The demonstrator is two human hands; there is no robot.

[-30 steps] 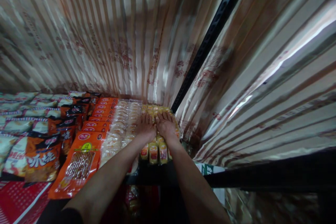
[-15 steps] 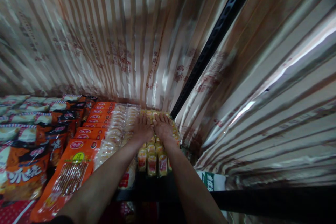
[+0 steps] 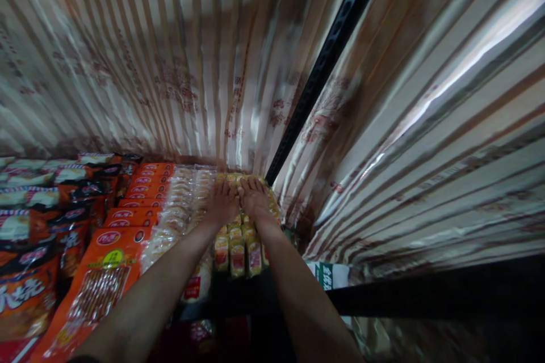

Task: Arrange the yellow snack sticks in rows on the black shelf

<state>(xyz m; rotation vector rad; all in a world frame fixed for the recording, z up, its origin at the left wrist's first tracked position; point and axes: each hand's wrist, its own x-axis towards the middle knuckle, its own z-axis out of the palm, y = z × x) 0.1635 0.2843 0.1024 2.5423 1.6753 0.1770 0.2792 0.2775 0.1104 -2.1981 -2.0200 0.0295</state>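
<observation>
Rows of small yellow wrapped snacks (image 3: 237, 255) stand at the right end of a dark shelf. My left hand (image 3: 223, 201) lies palm down over their left rear part, fingers stretched forward. Beside it, my right hand (image 3: 255, 195) rests flat over the right rear part, fingers apart, the thumbs close together. Both hands seem to touch the tops of the packs and hide some of them. To the left of the yellow packs runs a row of clear-wrapped round pale snacks (image 3: 198, 272).
Orange snack packets (image 3: 119, 249) and orange-and-black bags (image 3: 25, 289) fill the shelf to the left. A black perforated post (image 3: 315, 79) rises at the corner. Striped plastic sheeting (image 3: 191, 57) hangs behind and to the right. The shelf's black edge (image 3: 225, 309) runs in front.
The whole view has shifted, so the shelf, goods and post sit farther left. Both hands stay flat on the yellow packs, with little movement relative to them.
</observation>
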